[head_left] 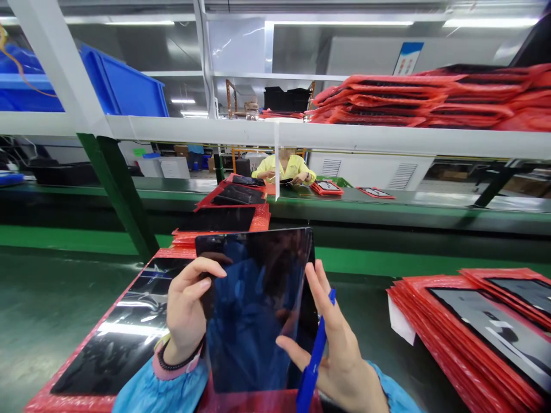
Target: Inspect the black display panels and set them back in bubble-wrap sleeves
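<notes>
A dark glossy panel (258, 310), like a tablet screen, stands tilted up in front of me. My left hand (185, 312) grips its left edge, fingers curled over the front. My right hand (340, 350) holds its right edge, thumb on the glass, and also has a blue pen-like tool (316, 353) tucked between its fingers. The panel's lower edge rests by a red bag (253, 401). Both my sleeves are light blue.
Black panels in red bags (124, 332) lie at my left, a stack of red-bagged panels (477, 327) at my right, more (232, 212) ahead. A green belt (387, 206) runs across. A person in yellow (284, 167) works opposite. Blue bins (124, 86) and red bags (430, 94) fill the shelf.
</notes>
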Demonstrator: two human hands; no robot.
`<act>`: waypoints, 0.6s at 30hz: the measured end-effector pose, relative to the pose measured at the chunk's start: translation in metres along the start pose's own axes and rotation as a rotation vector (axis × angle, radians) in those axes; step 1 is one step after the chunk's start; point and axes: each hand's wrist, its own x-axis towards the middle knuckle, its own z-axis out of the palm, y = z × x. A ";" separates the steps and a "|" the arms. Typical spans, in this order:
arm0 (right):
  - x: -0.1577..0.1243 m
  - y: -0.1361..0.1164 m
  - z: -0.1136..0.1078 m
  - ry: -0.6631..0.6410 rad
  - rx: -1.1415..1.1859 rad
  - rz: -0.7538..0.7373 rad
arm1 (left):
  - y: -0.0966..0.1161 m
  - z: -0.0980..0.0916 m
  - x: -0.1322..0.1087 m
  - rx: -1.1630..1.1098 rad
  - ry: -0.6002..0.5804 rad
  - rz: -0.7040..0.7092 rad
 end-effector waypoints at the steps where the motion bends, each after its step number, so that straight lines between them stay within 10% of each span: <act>1: 0.001 0.000 -0.001 -0.014 -0.017 -0.032 | 0.000 0.000 -0.001 0.008 0.000 0.017; 18: 0.009 -0.006 -0.016 0.552 -0.203 -0.210 | 0.015 0.007 -0.025 0.247 -0.448 0.402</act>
